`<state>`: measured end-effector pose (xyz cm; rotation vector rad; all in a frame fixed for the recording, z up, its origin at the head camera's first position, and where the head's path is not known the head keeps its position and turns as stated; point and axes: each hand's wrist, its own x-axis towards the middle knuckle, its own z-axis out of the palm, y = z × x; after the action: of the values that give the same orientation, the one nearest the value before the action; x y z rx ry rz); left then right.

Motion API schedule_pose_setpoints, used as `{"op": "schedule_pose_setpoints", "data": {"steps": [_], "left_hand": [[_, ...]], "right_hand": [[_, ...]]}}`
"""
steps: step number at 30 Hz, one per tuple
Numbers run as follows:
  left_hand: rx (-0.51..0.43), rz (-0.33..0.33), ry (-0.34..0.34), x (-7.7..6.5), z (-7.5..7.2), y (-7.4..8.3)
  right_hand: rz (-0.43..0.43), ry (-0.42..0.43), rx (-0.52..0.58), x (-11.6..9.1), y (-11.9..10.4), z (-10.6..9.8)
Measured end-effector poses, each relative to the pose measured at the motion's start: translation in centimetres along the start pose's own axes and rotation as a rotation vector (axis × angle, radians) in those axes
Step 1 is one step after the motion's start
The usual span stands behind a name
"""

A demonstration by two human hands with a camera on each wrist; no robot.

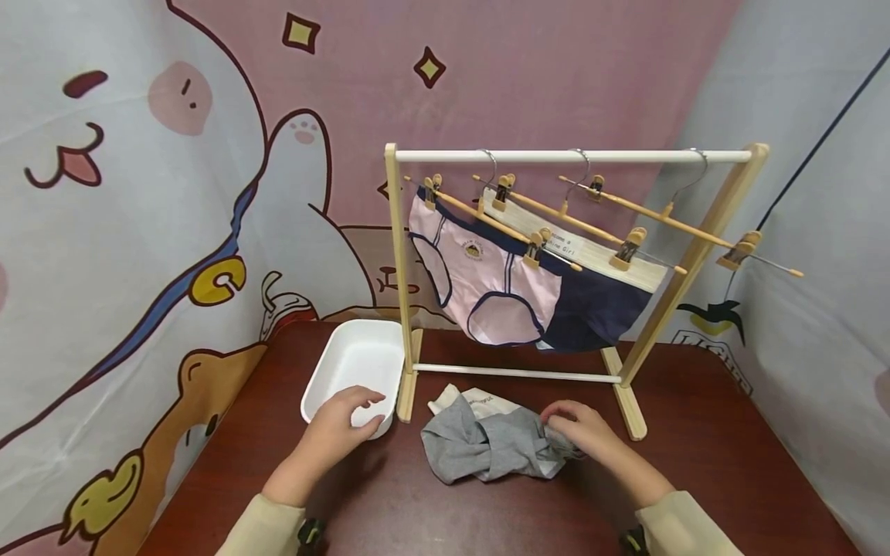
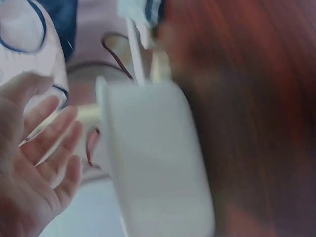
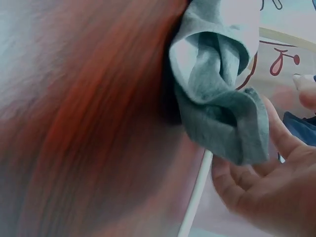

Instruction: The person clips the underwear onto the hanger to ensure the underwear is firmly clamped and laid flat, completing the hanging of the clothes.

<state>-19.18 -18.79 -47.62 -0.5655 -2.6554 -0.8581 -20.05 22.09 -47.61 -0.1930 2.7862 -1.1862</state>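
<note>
A crumpled grey pair of underpants (image 1: 487,440) with a cream, lettered waistband lies on the table in front of the rack. At its right end, my right hand (image 1: 587,428) pinches the cloth; in the right wrist view the thumb and fingers stand on either side of the grey fabric (image 3: 217,113). My left hand (image 1: 344,421) holds nothing, its fingers loosely bent over the near edge of a white plastic basin (image 1: 354,347). In the left wrist view that hand (image 2: 37,153) appears beside the basin's outer wall (image 2: 153,153).
A small wooden rack (image 1: 570,157) stands behind the cloth with three clip hangers. Pink underpants (image 1: 480,262) and navy underpants (image 1: 591,305) hang from two; the right hanger (image 1: 684,224) carries nothing. A patterned curtain (image 1: 556,69) surrounds the dark red table (image 1: 445,517).
</note>
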Motion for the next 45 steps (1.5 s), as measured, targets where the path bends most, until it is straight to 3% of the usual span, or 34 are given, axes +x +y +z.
{"op": "schedule_pose_setpoints", "data": {"steps": [4,9,14,19,24,31,34,40,45], "left_hand": [[-0.028,0.063,0.043,1.2,1.2,2.5],[0.004,0.046,-0.028,2.3,4.0,4.7],[0.054,-0.036,-0.104,3.5,6.9,5.6],[0.036,-0.112,-0.177,4.7,8.8,6.0],[0.045,-0.101,-0.24,5.1,10.2,6.5],[0.103,-0.136,-0.226,4.5,11.2,7.0],[0.129,-0.144,-0.207,4.2,11.5,6.9],[0.128,-0.125,-0.194,3.7,11.5,6.5],[0.035,-0.177,-0.186,3.6,10.2,6.0]], "right_hand": [[-0.023,0.057,-0.039,1.1,-0.3,0.3],[-0.059,0.063,-0.175,2.5,-0.3,1.0],[-0.005,0.03,-0.304,3.4,-0.2,1.4],[0.031,-0.053,-0.394,3.8,0.2,1.6],[-0.028,-0.078,-0.365,3.7,0.6,2.5],[-0.273,-0.083,-0.265,2.8,0.8,3.2],[-0.333,-0.101,-0.268,2.4,1.0,3.4],[-0.306,-0.097,-0.291,2.0,1.2,3.5],[-0.223,-0.038,-0.331,1.8,1.4,2.7]]}}
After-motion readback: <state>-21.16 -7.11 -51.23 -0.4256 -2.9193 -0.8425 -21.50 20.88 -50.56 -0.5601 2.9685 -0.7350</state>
